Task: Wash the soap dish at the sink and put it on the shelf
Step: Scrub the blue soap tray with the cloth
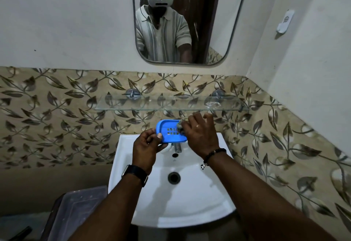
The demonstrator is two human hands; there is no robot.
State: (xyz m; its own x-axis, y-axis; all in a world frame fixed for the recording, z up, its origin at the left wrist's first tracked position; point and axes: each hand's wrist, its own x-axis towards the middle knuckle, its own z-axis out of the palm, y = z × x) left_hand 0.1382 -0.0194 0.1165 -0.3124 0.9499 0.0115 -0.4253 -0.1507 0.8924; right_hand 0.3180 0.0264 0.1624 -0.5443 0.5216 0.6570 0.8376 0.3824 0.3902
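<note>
Soap dish [171,131]: blue plastic, slotted floor, held tilted above the back of the sink, over the tap and just below the glass shelf.
Left hand [147,146]: closed on the dish's near-left rim, thumb on top, fingers under; serves as the anchor.
Right hand [201,135]: curled around a grey scrubber [179,126], pressed against the dish's right inner side.
Step in hand: scrubbing, judged from the scrubber on the dish; rinse and shelving not yet done.
Grip advice: keep the left pinch firm near a corner, since wet plastic likely slips; push the scrubber toward the held edge, not away from it.
Coverage: work along the slots and into the rim corners, where residue probably collects; turn the dish over for the underside.
Position advice: lower the dish toward the basin so drips land in the sink [199,199] rather than on the wall tiles.
Tap [177,146]: mostly hidden under the dish; running water cannot be made out.
Shelf [152,104]: clear glass on two metal brackets, with a small clear item near its right end; room on the left and middle for the dish.
Risk: knuckles of the right hand sit close under the shelf edge; keep strokes short.
</note>
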